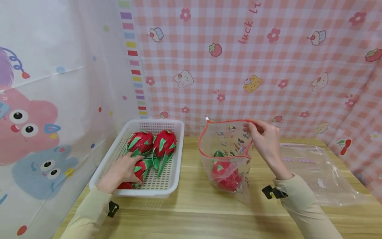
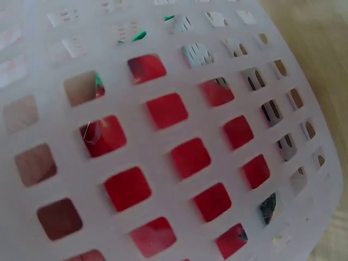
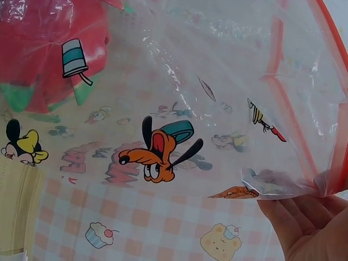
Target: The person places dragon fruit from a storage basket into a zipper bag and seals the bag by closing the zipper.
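Left hand [image 1: 120, 172]: reaching low-left into basket [image 1: 176, 166], fingers curled round dragon fruit [image 1: 138, 168].
Right hand [image 1: 264, 139]: raised centre-right, fingers pinching zip bag [image 1: 225, 149] rim.

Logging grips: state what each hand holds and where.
Left hand grips a dragon fruit in the basket, by its body. Right hand pinches the zip bag at its red-edged rim.

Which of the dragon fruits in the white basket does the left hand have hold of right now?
The front dragon fruit, at the near edge of the white basket. The left hand grips it; the two dragon fruits behind lie untouched.
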Tool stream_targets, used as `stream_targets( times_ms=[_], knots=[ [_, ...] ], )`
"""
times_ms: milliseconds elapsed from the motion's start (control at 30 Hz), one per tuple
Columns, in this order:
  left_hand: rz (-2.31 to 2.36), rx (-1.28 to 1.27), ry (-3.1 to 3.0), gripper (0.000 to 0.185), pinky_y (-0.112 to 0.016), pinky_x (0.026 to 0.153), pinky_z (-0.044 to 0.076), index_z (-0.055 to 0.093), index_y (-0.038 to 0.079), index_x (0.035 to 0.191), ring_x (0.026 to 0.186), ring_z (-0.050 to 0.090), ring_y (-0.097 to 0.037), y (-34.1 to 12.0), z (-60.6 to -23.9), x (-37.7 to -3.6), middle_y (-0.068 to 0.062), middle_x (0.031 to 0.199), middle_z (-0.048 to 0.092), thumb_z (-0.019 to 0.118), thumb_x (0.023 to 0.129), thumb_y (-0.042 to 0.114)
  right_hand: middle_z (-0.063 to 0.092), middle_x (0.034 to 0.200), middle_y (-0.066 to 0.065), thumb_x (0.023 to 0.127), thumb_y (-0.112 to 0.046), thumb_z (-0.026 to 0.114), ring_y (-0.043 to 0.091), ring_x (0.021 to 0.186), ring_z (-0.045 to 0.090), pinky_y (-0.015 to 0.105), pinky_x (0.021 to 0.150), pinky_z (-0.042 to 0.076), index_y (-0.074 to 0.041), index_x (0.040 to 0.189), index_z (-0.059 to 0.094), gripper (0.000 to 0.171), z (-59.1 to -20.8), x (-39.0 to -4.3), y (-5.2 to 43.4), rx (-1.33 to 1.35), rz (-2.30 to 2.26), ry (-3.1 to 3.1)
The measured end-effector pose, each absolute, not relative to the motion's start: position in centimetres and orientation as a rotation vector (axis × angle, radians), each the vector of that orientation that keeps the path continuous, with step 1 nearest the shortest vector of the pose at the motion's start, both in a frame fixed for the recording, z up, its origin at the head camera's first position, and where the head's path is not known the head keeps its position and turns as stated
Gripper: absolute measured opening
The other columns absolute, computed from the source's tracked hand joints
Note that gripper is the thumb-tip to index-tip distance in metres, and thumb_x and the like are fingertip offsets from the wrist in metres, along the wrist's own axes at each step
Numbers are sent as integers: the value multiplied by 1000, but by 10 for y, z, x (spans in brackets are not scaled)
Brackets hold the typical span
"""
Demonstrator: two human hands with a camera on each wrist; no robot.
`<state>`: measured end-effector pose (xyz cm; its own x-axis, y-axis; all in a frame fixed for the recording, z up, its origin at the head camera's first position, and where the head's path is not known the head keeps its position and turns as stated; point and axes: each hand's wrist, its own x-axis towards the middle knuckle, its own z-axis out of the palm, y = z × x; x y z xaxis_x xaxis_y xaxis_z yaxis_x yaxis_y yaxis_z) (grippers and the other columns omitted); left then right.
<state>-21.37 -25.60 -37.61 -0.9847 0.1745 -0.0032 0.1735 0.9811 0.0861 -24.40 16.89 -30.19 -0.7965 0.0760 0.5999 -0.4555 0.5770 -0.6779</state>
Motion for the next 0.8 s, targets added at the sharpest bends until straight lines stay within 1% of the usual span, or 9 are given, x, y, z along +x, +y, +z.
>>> stream_targets(
  times_ms=[233, 333, 433, 533, 633, 800],
  knots=[
    [125, 290, 3131, 82, -58, 82, 50, 57, 9, 129, 104, 57, -49, -257, -376, -215, -32, 127, 52, 89, 56, 32, 74, 95, 14, 97, -22, 53, -17, 72, 59, 8, 59, 48, -3, 110, 70, 29, -302, -245, 169, 306, 1184, -2221],
    [120, 321, 3157, 81, -58, 82, 51, 59, 8, 127, 104, 58, -49, -258, -376, -215, -33, 127, 53, 89, 55, 31, 74, 96, 14, 97, -22, 53, -17, 72, 59, 7, 60, 48, -3, 111, 70, 29, -301, -245, 169, 306, 1184, -2222],
    [110, 340, 3176, 81, -56, 80, 52, 60, 9, 126, 102, 59, -49, -259, -376, -215, -33, 127, 54, 89, 54, 31, 74, 95, 14, 97, -22, 52, -17, 72, 58, 7, 61, 48, -3, 111, 70, 29, -301, -245, 169, 307, 1184, -2224],
    [103, 345, 3184, 80, -54, 74, 53, 61, 9, 125, 97, 61, -46, -258, -376, -215, -31, 125, 56, 90, 53, 30, 74, 95, 14, 97, -22, 52, -18, 72, 58, 7, 60, 48, -3, 110, 70, 29, -301, -245, 169, 307, 1185, -2227],
    [84, 363, 3194, 79, -51, 71, 54, 62, 10, 123, 94, 63, -42, -258, -374, -214, -27, 121, 59, 90, 52, 31, 74, 95, 14, 97, -22, 52, -18, 72, 58, 8, 58, 48, -3, 110, 70, 29, -302, -245, 170, 309, 1187, -2225],
    [51, 397, 3215, 78, -48, 75, 55, 64, 9, 121, 98, 62, -40, -257, -370, -212, -22, 114, 64, 91, 51, 30, 74, 95, 14, 97, -22, 52, -18, 72, 58, 8, 58, 48, -2, 110, 70, 29, -302, -246, 170, 312, 1187, -2222]
  ],
)
